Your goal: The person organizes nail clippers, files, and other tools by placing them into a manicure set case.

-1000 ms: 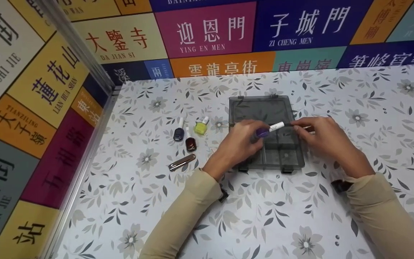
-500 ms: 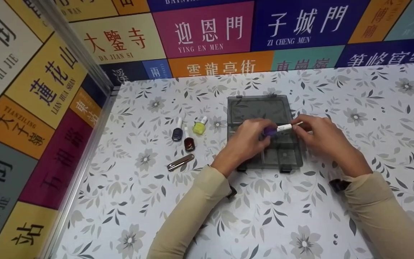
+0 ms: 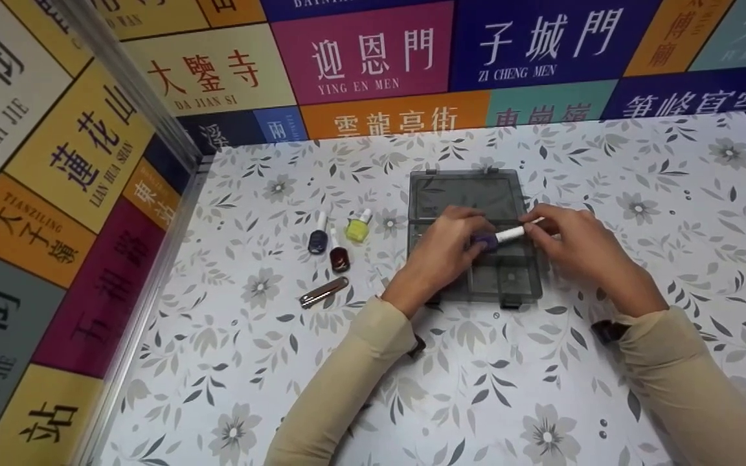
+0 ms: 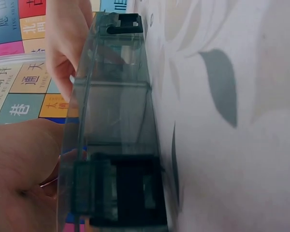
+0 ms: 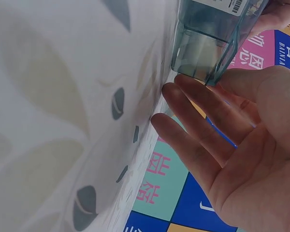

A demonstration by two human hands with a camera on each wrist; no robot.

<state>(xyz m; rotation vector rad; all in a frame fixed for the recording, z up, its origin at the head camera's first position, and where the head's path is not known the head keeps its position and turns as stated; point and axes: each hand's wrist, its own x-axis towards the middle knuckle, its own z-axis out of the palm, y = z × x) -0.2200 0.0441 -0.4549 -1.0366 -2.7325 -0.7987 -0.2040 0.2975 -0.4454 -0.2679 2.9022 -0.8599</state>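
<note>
A smoky see-through storage box (image 3: 520,279) lies unfolded, its lid (image 3: 467,194) toward the far side and its divided tray nearer. Over the tray, my left hand (image 3: 441,249) holds a purple nail polish bottle (image 3: 487,242) with a white cap angled toward the right. My right hand (image 3: 574,246) is at the box's right edge, thumb and index finger pinching close to the rim beside the cap's end. In the right wrist view, the other fingers (image 5: 193,150) extend past the box end (image 5: 203,58). The left wrist view shows the box wall (image 4: 116,116) hiding most of the bottle.
Left of the box lie a dark blue polish bottle (image 3: 318,241), a dark red one (image 3: 340,259), a yellow one (image 3: 357,228) and a nail clipper (image 3: 324,292). A flower-patterned cover (image 3: 457,388) spreads over the table; printed panels (image 3: 373,58) stand behind and leftward.
My left hand has carried the purple bottle rightward, so its cap now reaches my right fingertips. The right hand's thumb has come closer to its index finger at the box edge.
</note>
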